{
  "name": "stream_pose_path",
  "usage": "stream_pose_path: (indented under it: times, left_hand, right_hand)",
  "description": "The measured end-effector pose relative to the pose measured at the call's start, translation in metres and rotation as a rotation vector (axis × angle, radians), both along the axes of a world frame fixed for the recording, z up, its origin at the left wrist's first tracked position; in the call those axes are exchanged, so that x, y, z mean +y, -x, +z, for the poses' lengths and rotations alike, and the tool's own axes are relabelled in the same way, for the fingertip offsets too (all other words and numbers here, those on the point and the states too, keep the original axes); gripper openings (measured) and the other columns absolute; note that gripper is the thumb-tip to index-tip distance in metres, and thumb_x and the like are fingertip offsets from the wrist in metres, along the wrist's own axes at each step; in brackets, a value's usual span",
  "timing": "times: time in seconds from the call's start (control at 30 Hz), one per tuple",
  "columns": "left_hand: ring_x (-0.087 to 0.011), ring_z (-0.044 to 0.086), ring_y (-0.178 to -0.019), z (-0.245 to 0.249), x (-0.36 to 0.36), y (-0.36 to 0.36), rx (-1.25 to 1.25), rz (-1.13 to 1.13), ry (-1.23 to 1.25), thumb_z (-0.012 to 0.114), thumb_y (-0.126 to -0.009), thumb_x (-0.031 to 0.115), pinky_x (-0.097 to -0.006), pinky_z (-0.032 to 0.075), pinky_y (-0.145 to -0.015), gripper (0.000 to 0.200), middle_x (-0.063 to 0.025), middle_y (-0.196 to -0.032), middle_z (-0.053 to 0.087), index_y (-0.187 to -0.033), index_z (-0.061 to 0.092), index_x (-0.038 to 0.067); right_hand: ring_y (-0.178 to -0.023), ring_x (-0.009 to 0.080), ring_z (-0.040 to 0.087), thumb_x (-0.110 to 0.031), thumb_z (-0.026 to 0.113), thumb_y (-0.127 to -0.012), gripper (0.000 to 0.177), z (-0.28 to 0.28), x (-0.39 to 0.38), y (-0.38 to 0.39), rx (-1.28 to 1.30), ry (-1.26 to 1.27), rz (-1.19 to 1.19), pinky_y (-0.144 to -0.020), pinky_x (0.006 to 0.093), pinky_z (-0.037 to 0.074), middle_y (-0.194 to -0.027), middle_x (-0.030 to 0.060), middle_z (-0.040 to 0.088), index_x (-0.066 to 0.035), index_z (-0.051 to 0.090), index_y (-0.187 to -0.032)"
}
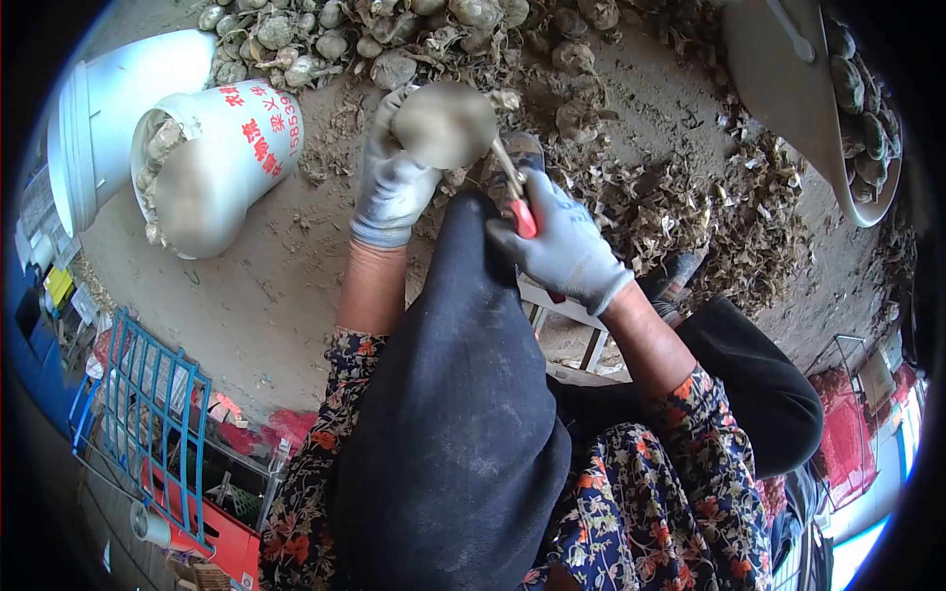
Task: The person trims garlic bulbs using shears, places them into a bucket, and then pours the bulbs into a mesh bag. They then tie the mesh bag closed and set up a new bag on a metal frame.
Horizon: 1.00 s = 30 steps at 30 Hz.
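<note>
Bulb (443,126), one, blurred, sitting in gripping left hand (394,182); right hand (570,241) gripping one pair of red-handled shears (522,217) at its right; two white buckets (232,158) showing left, bulb heap (394,39) lying far.

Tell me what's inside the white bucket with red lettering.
Pale bulbs show at the mouth of the bucket. A blurred patch hides part of the opening, and whatever lies beneath the top bulbs is covered.

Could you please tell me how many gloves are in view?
2: one glove on the left hand, the other on the right hand, which grips a red-handled tool. Any others may be hidden among the clutter.
</note>
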<state>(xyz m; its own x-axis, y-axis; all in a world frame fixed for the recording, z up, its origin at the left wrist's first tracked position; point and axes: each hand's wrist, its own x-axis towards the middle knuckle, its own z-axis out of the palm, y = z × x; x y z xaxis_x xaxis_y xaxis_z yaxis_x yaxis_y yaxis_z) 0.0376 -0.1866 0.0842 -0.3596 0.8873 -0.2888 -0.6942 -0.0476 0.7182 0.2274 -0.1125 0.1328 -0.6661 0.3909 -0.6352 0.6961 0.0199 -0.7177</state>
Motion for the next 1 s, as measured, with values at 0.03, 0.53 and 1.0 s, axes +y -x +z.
stream_pose_path:
  times: [0.03,0.53,1.0]
  left_hand:
    - [-0.0214,0.060,-0.097,0.007,0.001,-0.003,0.016,0.009,0.037,0.070,-0.067,0.006,-0.0364,0.052,-0.085,0.054,-0.0084,-0.108,0.057,-0.117,0.050,0.006]
    - [-0.0363,0.047,-0.113,0.101,-0.102,0.204,2.015,0.491,1.162,0.053,-0.090,0.028,-0.0450,0.043,-0.092,0.046,-0.0235,-0.123,0.041,-0.129,0.047,0.006]
    - [-0.0326,0.056,-0.108,0.086,-0.095,0.300,1.660,0.778,0.867,0.056,-0.089,0.024,-0.0398,0.042,-0.096,0.039,-0.0202,-0.114,0.060,-0.118,0.056,-0.002]
  right_hand:
    - [-0.096,0.0439,0.058,-0.035,0.066,-0.081,0.048,-0.001,0.002,0.004,0.002,0.005,0.001,-0.080,0.0471,0.047,-0.099,0.0270,0.059,-0.001,0.046,-0.110]
    - [-0.065,0.0216,0.055,-0.025,0.064,-0.082,0.028,-0.044,-0.015,-0.045,-0.165,0.319,-0.428,-0.064,0.0362,0.046,-0.071,0.0158,0.059,0.001,0.053,-0.082]
    - [-0.086,0.0428,0.060,-0.024,0.065,-0.079,0.036,-0.039,0.007,-0.054,-0.115,0.073,-0.269,-0.074,0.0423,0.047,-0.088,0.0267,0.061,0.003,0.053,-0.099]
